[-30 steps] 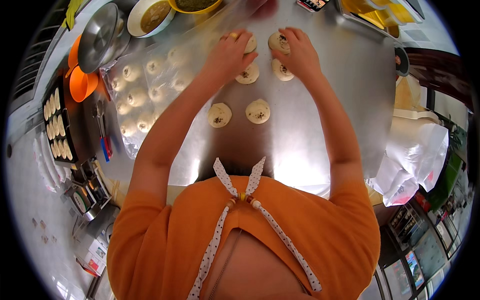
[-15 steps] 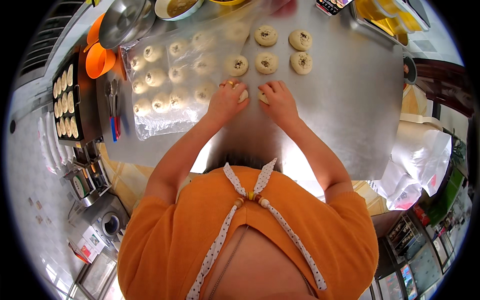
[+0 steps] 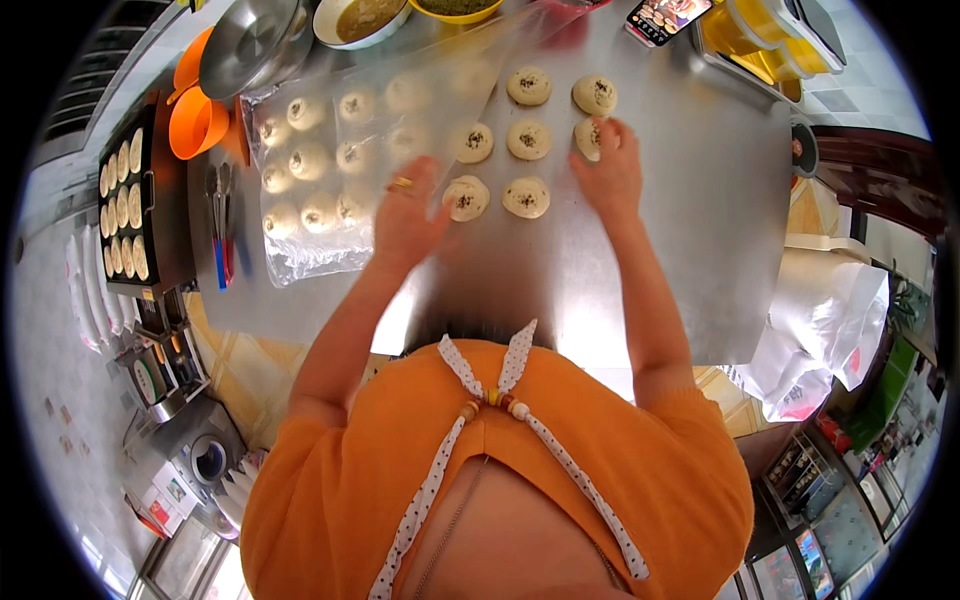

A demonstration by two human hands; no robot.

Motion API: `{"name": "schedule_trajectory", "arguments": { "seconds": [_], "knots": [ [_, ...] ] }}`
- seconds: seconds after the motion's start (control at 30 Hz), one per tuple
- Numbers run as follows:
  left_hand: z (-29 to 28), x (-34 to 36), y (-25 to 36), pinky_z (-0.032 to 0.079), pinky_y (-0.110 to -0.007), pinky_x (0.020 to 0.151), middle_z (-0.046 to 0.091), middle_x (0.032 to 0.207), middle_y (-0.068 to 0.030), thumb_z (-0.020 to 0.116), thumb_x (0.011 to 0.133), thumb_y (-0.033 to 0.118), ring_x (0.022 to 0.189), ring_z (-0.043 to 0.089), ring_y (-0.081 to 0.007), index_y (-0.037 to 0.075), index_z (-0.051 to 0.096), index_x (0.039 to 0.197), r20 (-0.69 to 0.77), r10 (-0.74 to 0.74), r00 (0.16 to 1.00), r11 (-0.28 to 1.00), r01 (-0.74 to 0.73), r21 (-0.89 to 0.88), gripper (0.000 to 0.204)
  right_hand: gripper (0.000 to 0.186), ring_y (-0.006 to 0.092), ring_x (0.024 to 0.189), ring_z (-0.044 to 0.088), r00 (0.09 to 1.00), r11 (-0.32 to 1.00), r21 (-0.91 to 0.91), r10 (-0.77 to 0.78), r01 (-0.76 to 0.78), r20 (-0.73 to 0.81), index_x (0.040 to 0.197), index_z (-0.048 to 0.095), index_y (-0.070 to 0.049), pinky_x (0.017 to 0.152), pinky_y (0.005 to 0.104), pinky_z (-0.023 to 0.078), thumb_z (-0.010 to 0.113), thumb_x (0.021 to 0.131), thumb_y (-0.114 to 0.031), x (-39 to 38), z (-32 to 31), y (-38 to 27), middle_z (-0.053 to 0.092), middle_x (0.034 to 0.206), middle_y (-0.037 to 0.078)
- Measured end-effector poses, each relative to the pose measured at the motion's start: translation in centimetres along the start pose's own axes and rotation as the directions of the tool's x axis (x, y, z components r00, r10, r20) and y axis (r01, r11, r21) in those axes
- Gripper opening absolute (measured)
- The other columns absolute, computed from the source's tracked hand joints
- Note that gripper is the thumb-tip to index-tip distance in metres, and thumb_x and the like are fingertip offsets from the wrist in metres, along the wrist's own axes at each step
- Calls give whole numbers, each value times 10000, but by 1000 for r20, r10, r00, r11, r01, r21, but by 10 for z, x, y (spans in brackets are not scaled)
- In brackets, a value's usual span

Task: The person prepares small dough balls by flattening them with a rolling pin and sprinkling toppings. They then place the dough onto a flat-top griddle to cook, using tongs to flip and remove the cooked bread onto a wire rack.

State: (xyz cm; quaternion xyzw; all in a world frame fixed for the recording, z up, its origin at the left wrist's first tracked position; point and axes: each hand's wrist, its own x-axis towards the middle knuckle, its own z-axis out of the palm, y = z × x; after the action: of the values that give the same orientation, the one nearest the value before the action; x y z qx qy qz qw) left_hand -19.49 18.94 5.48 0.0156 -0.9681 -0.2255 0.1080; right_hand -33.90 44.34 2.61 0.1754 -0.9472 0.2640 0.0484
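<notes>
The left hand (image 3: 410,215) hung open and empty over the plastic sheet's (image 3: 322,264) right side, the right hand (image 3: 610,178) curled, grip unclear, at one of seven speckled dough rounds (image 3: 526,198) right of it, seemingly done, covered rounds (image 3: 309,161) apparently remaining, steel table (image 3: 700,230) beneath it, bowls (image 3: 245,50) beyond, pale wall (image 3: 58,330) far left.

1 bun (image 3: 585,139) part-hidden, yellow bowl (image 3: 458,18) cropped
</notes>
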Motion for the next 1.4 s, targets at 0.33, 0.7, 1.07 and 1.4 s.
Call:
{"name": "schedule_trajectory", "arguments": {
  "seconds": [0.33,0.7,1.07,1.4],
  "knots": [
    [-29,-8,-105,373,-470,982,487,1290,-219,662,825,305,1185,467,-385,3,490,1245,-220,-364,905,903,401,156,545,502,288,1027,528,971,988,-16,154,-154,185,1103,523,-120,791,394,506,779,685,-227,18,9,18,496,1128,106],
    [-27,2,-144,427,-420,942,566,1194,-236,627,836,436,1111,544,-372,-13,462,1285,-60,-666,743,742,669,40,657,577,268,1149,477,910,954,-1,-286,300,301,1168,528,-161,877,383,499,800,660,-180,-17,6,19,490,1240,59],
    [-15,14,-158,483,-347,805,675,972,-118,710,758,356,893,644,-248,-5,486,1274,-5,-687,726,709,669,-222,669,550,272,1117,517,988,998,45,-44,38,145,1147,564,-168,901,398,481,782,643,-189,50,-11,31,528,1208,58],
    [-57,22,-46,427,-197,607,616,815,3,669,782,32,673,503,-47,8,475,1294,-19,-459,888,749,375,-546,548,538,295,1163,505,916,983,-183,55,20,396,1220,556,-141,922,391,463,727,711,-176,101,8,36,531,1257,138]
  ]
}}
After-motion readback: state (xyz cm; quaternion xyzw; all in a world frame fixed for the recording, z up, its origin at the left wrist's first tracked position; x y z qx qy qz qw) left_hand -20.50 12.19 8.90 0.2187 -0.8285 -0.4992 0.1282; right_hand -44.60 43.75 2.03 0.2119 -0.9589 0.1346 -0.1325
